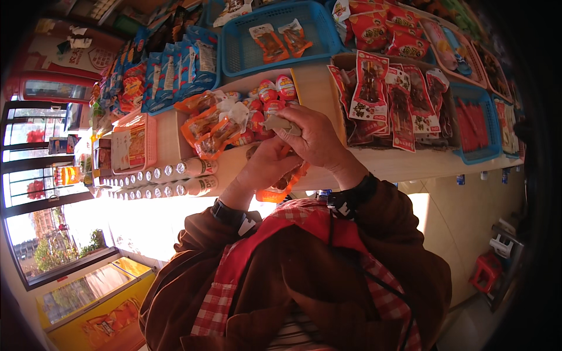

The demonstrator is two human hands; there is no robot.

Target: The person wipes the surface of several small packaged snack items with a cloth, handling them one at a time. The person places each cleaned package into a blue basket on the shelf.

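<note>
My left hand (263,168): closed on an orange-edged packet (283,185) that hangs at the bench's (380,164) near edge.
My right hand (318,132): just beside my left, pinching a small grey-beige piece (282,124) whose kind I can't tell.
Beyond my hands: red egg-shaped containers (267,92), with orange packets (212,139) to their left.
Farther out: a blue basket (239,49) bearing two packets.
To my right: red-and-white packets (370,85), heaped.
To my left: pale bottles (198,168) lying in two rows.
</note>
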